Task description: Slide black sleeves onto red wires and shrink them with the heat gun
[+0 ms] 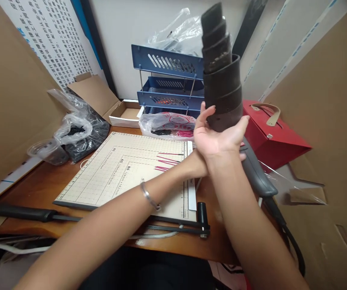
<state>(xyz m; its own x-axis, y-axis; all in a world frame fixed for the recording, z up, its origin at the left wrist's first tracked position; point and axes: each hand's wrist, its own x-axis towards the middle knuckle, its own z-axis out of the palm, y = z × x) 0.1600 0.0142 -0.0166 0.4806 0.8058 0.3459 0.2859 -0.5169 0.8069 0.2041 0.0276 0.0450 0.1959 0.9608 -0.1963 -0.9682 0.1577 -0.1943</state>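
Note:
My right hand (218, 139) is raised with its palm toward me, the thumb and fingers around the base of a black coiled roll (222, 90). The roll stands upright and narrows upward in spiral steps. My left hand (202, 164) reaches across behind my right wrist. Most of its fingers are hidden there, with a few fingertips showing on the far side, so its grip is unclear. Behind the right wrist lies a grey tool handle (259, 173) with a black cord. Several thin pink-red pieces with dark ends (169, 162) lie on the paper cutter board (101, 177) beside my left forearm.
The cutter's black-handled arm (19, 211) runs along the table's front edge. Blue stacked trays (167, 66) stand at the back, a plastic bag (173, 125) before them. An open carton (127, 117), a dark bag (91, 137) and a clear cup (49, 152) are left; a red box (277, 135) is right.

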